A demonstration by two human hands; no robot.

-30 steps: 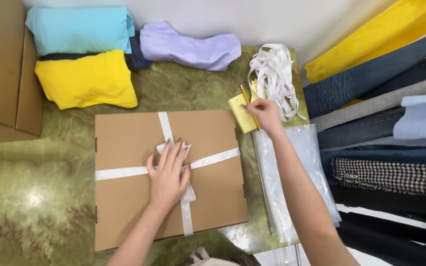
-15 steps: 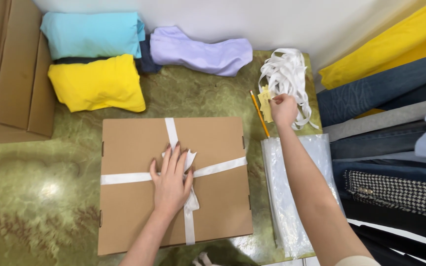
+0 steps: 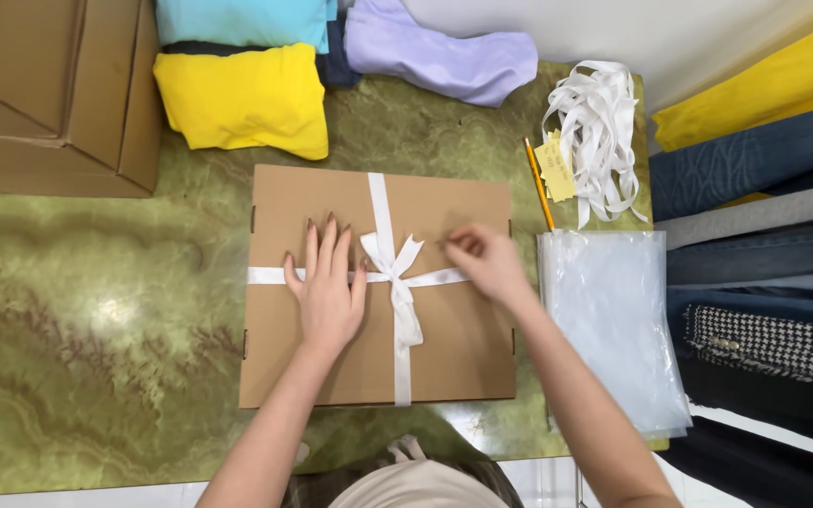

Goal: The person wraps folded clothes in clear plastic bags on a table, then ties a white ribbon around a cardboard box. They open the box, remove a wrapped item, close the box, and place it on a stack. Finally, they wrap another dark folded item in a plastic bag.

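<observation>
A flat brown cardboard box (image 3: 454, 348) lies on the green marbled table, tied crosswise with a white ribbon whose bow (image 3: 391, 265) sits at the middle. My left hand (image 3: 325, 287) rests flat on the box lid just left of the bow, fingers spread. My right hand (image 3: 482, 261) hovers on the box to the right of the bow, fingers curled loosely near the ribbon's horizontal band, and it holds nothing that I can see. A yellow paper note (image 3: 555, 166) and a pencil (image 3: 538, 182) lie beyond the box's right edge.
A heap of white ribbon (image 3: 598, 132) lies at the back right. Clear plastic bags (image 3: 613, 320) are stacked right of the box. Folded yellow (image 3: 247, 99), blue (image 3: 237, 21) and lilac (image 3: 449, 58) clothes sit behind. A big cardboard carton (image 3: 49, 85) stands left, folded fabrics (image 3: 764, 235) right.
My right hand put the yellow note down by the ribbon heap and came back to the box beside the bow. My left hand slid slightly left, uncovering the bow.
</observation>
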